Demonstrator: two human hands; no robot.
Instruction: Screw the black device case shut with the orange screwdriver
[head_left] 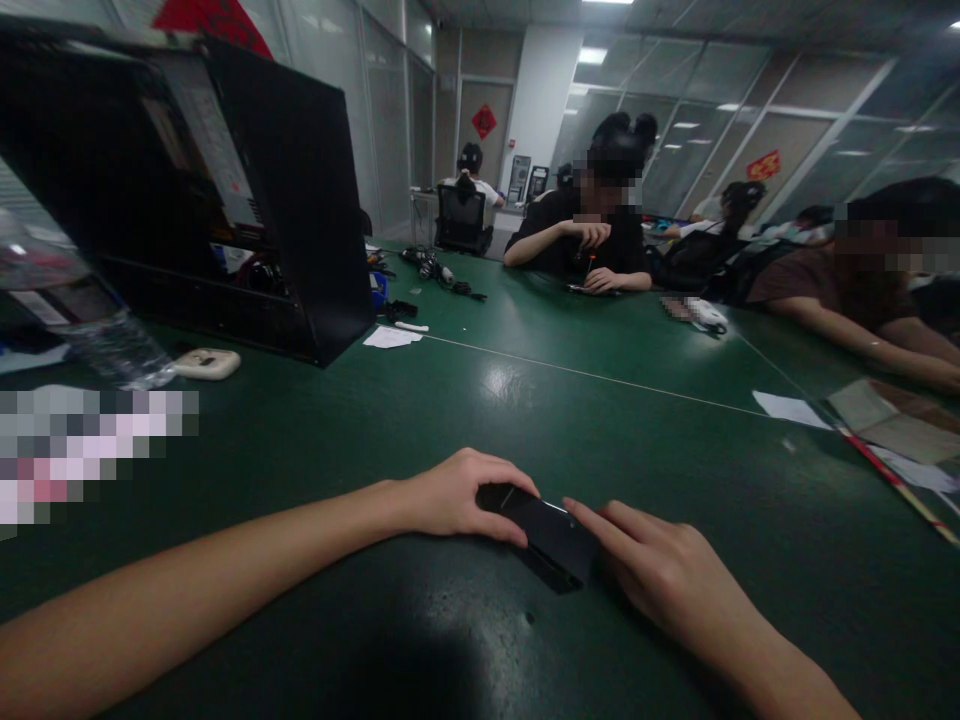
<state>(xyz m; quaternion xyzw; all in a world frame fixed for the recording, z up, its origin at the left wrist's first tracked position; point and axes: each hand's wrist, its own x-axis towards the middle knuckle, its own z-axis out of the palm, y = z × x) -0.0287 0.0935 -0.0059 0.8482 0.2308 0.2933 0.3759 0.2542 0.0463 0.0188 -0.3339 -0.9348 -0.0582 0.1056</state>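
Note:
A flat, black rectangular device (551,535) with a glossy strip along its far edge is held low over the green table (315,430); its exact kind I cannot make out. My left hand (461,495) grips its left end, thumb on the near side and fingers on the far side. At the other end is my right hand (667,565), its index fingertip against the far edge and its remaining fingers bent. The right thumb is hidden from view.
An open black computer case (292,210) stands at left, beside a plastic bottle (112,330) and a small white case (208,364). Cables (442,272) and paper (391,337) lie beyond. Across the table, a person (581,235) holds an orange-handled screwdriver (591,265). Another person (862,280) sits at right.

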